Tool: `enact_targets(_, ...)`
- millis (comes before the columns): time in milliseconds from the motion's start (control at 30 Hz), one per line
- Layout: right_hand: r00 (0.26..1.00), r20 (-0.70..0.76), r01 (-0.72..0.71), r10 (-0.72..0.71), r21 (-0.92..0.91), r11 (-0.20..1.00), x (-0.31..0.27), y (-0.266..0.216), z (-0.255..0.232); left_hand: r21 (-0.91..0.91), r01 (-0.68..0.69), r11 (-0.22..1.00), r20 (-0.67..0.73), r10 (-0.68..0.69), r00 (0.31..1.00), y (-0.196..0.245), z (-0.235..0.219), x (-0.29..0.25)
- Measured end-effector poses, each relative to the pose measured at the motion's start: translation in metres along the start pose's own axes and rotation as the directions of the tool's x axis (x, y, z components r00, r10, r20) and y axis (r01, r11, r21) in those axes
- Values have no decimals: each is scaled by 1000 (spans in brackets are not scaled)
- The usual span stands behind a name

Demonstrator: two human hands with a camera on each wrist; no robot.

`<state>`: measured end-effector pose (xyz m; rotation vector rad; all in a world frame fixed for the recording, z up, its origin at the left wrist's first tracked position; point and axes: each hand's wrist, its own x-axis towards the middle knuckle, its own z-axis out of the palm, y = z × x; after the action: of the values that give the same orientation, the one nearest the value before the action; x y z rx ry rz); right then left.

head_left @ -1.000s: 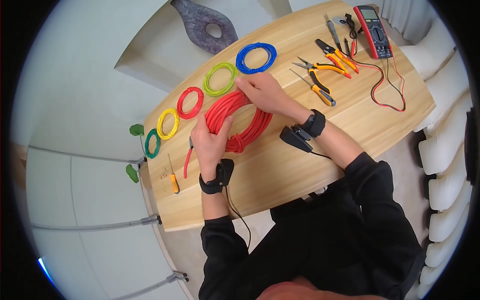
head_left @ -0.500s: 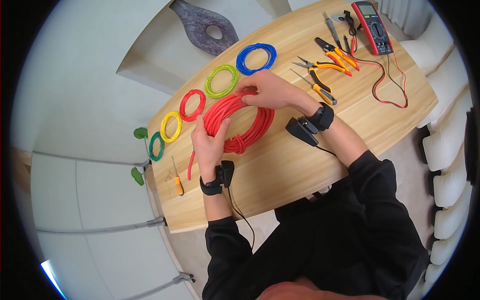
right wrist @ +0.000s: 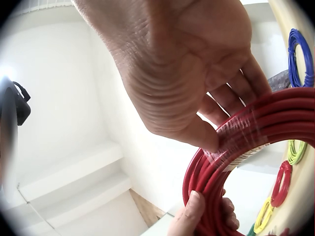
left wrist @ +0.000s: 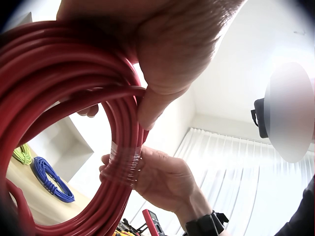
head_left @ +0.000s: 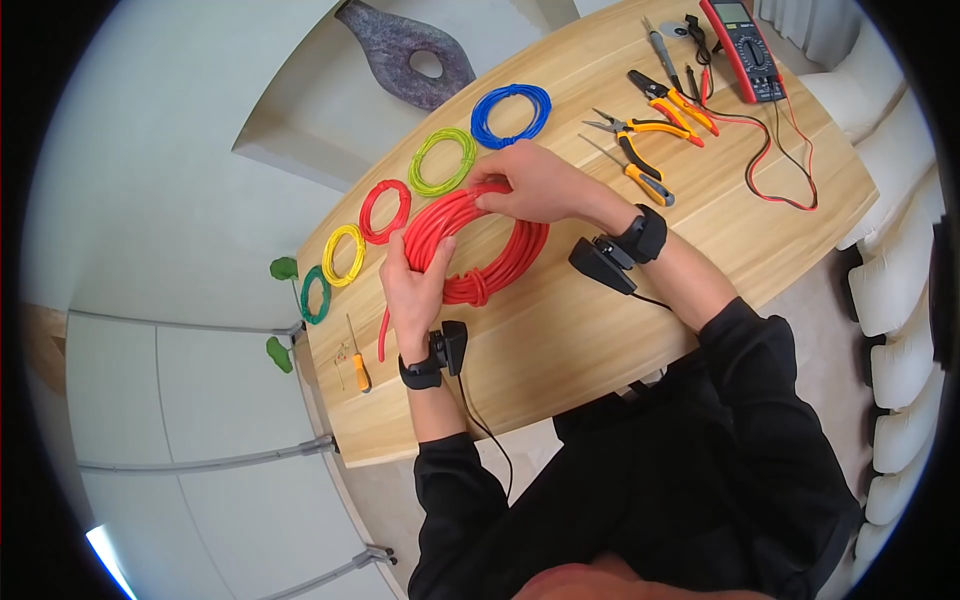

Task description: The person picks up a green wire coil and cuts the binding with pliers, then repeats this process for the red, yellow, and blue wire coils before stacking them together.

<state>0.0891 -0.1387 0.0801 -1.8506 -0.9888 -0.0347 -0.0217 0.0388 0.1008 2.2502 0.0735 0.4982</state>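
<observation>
Both hands hold a thick coil of red cable [head_left: 512,262] up over the table, its loose end hanging left of the left wrist in the head view. On the coil's left side, my left hand [head_left: 415,292] grips the bundled loops, thumb on the near face. At the coil's top, my right hand [head_left: 538,182] pinches the loops between thumb and fingers. Clear tape [right wrist: 242,132] wraps the cable under the right thumb in the right wrist view. A knotted turn of the cable binds the coil's lower side.
Along the far edge lie smaller wire coils: blue [head_left: 511,116], lime [head_left: 442,162], red [head_left: 385,211], yellow [head_left: 343,255] and green [head_left: 315,295]. A screwdriver [head_left: 359,365] lies left. At right are another screwdriver [head_left: 650,186], long-nose pliers [head_left: 640,130], wire strippers [head_left: 675,105], a soldering iron [head_left: 661,50] and a multimeter [head_left: 748,52].
The right hand has shifted slightly right and lower along the top of the coil, uncovering more of the loops there. Over the last half second both hands have barely moved.
</observation>
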Motion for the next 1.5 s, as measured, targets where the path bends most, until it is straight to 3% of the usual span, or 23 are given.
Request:
enact_targets(967, 999, -32, -3, -4, -206, 979, -6, -17, -3, -46, -1, 999, 22, 2, 1000, 4, -3, 0)
enact_targets(1067, 994, -22, 107, -108, -64, 992, -5, -9, -7, -71, -2, 997, 54, 5, 999, 3, -5, -1)
enact_targets(1133, 994, 107, -9, -9, 172, 985, -4, -9, -12, -74, -47, 996, 97, 54, 994, -2, -7, 1)
enact_targets(1233, 982, 185, -96, 41, 295, 951, -5, -11, -16, -122, -1, 992, 140, 18, 990, 1, -9, 0)
enact_targets(1333, 961, 278, -112, 7, 365, 924, -4, -9, -15, -125, -2, 992, 197, 27, 980, 0, -12, 0)
enact_targets(1500, 956, 293, -138, 23, 378, 915, -3, -6, -8, -257, 75, 964, 257, -7, 966, -3, -17, 1)
